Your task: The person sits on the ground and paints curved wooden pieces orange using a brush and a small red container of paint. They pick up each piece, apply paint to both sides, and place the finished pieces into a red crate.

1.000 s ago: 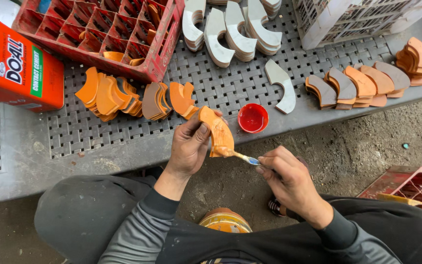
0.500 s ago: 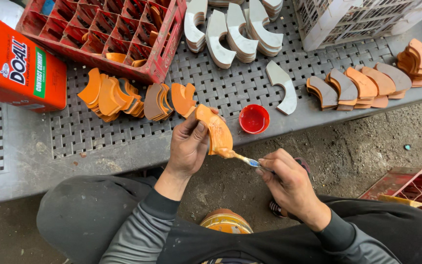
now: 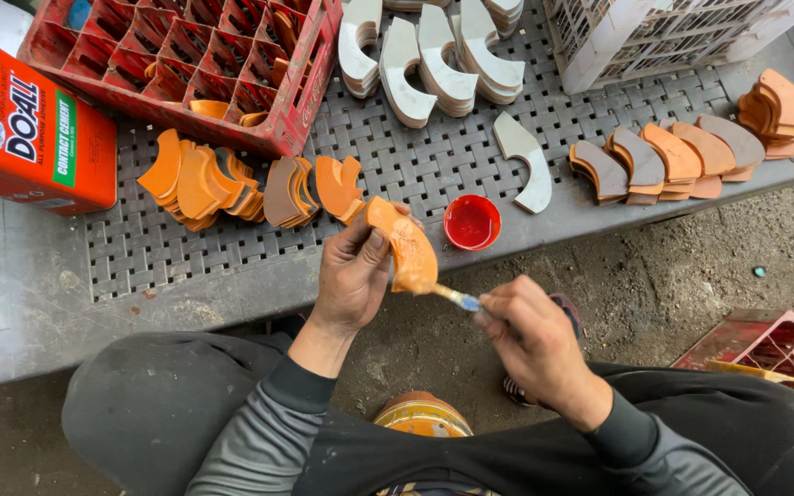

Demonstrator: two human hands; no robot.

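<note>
Head view: I see my left hand [image 3: 353, 276] closed around a curved orange piece [image 3: 404, 246], thumb pressed on its glossy, wet-looking face, held just off the bench edge. My right hand [image 3: 530, 335] pinches a thin brush [image 3: 457, 297], its tip touching the piece's lower end. A small round red cap [image 3: 471, 222] sits on the perforated grey bench [image 3: 232, 266], near stacks of matching orange crescents [image 3: 199, 184].

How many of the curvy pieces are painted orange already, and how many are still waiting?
Done: orange curved pieces lie heaped on the grey bench. In hand: the left hand holds an orange piece while the right hand works a small brush against it. Left: stacks of white pieces look uncoated.
</note>
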